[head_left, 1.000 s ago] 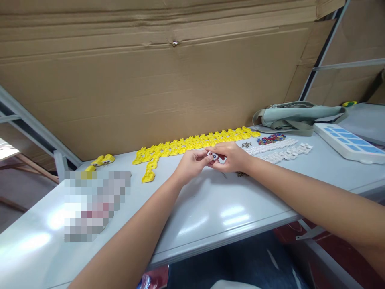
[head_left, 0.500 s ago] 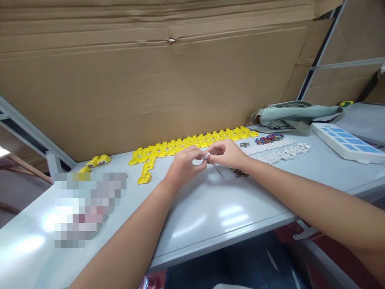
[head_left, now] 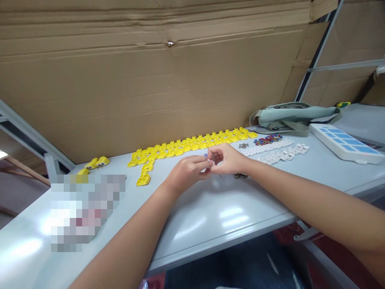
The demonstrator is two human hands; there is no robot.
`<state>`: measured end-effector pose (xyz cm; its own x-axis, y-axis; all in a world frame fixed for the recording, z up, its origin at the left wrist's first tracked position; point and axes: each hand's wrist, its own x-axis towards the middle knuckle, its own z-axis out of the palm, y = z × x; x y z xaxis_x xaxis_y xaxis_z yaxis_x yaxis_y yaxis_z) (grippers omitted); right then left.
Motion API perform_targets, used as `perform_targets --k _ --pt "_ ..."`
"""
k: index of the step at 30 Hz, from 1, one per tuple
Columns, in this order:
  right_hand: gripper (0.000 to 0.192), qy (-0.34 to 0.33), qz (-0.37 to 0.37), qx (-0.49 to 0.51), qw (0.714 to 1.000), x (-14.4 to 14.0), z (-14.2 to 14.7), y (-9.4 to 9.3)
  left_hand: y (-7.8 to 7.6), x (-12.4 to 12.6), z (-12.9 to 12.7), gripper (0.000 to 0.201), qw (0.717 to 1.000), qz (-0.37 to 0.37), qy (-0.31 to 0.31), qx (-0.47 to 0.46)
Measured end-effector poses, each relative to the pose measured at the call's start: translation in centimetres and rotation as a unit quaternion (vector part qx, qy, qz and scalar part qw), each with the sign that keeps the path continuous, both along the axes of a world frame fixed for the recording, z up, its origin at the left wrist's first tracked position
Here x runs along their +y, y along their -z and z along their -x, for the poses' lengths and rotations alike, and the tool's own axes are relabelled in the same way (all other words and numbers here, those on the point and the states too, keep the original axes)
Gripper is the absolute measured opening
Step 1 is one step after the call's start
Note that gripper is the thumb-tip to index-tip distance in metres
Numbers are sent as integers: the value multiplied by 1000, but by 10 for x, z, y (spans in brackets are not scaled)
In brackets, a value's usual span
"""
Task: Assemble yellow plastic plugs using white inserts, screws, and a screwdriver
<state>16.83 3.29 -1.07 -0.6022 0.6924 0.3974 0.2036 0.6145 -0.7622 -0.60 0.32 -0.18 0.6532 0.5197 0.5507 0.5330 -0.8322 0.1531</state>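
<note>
My left hand (head_left: 188,171) and my right hand (head_left: 227,159) meet fingertip to fingertip above the table. Both are closed in a pinch on a small white plastic piece (head_left: 211,161), mostly covered by the fingers. A tiny blue round part (head_left: 206,155) shows just beyond the fingertips. Under the right hand, a thin metal rod (head_left: 221,177) sticks out, its other end hidden. Beside the right wrist lies a pile of small dark brass-like parts (head_left: 240,176), partly covered. Behind the hands run rows of yellow plastic pieces (head_left: 177,147).
To the right are rows of white plastic pieces (head_left: 284,154), red and blue small parts (head_left: 268,139), tiny metal parts (head_left: 243,146), a white case with blue compartments (head_left: 345,143) and a grey-green bag (head_left: 297,116). Yellow pieces (head_left: 98,162) sit at left near a blurred patch. Cardboard (head_left: 168,88) stands behind.
The fingers of both hands have drawn closer around the white piece, which shows less. The blue round part has come into sight. The view has shifted slightly.
</note>
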Motion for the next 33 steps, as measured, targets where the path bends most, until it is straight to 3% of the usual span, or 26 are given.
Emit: perform_targets --k 4,10,13,17,19,22,25,29,33 --pt "11 -38 11 3 999 3 -3 1 0 -2 -2 12 999 34 24 -21" --pt "9 -59 9 -21 998 1 -8 -2 0 -6 -4 17 999 1 33 38" --pt "9 -69 -2 -28 997 3 -11 -2 2 -4 -4 18 999 19 29 25" --pt "12 13 -71 -16 997 9 -13 -1 3 2 -2 12 995 63 6 -78" --pt "14 81 -131 -2 988 10 -13 -1 1 5 -2 15 975 110 -31 -193" --pt "19 139 -208 22 968 6 -8 -2 -2 9 -3 15 888 292 -71 -349" --pt "27 147 -254 42 955 0 -2 -3 -2 10 -5 21 806 474 -8 -355" --pt "31 131 -294 45 946 -7 2 -4 1 10 -6 32 791 516 80 -319" --pt "30 114 -247 59 961 -10 2 -5 3 8 -6 33 794 515 95 -309"
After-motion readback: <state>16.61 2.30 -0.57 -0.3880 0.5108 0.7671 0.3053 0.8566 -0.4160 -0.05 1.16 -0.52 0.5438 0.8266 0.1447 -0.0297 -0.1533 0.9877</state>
